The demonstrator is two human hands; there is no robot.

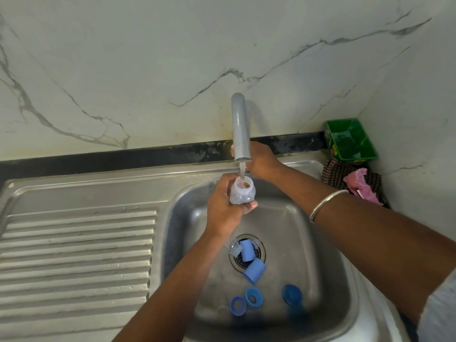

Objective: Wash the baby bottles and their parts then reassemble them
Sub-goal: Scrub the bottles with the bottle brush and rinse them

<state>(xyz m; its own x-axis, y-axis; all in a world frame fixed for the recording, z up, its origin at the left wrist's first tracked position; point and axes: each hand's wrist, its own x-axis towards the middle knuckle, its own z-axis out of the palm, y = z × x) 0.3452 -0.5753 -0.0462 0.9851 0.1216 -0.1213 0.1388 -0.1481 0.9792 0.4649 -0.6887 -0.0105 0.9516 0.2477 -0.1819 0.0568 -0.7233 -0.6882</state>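
The left hand (222, 208) has its grip curled round a clear plastic baby bottle (242, 192), thumb along the lower front and fingers behind, holding it upright with the open mouth directly under the grey metal tap spout (239, 127). A thin stream of water (242, 172) falls from the spout into the bottle. The right hand (260, 160) reaches behind the spout at its base; its fingers are hidden by the spout, so I cannot tell whether its grip is closed on anything there. A thin silver bangle (325, 204) sits on the right forearm.

Below, in the stainless steel sink basin (320, 255), two light blue plastic caps (251, 260) lie over and just beside the round drain strainer (235, 264), with what looks like a clear teat part (235, 249) at the strainer's left edge. Nearer the front wall lie two blue screw rings (246, 301), side by side, and a darker blue round lid (292, 294) apart to their right.

The ribbed steel draining board (76, 250) extends to the left. In the far right corner stand a green plastic tub (350, 139) and, in front of it, a checked cloth (333, 175) with a pink plastic bag (360, 182) on it
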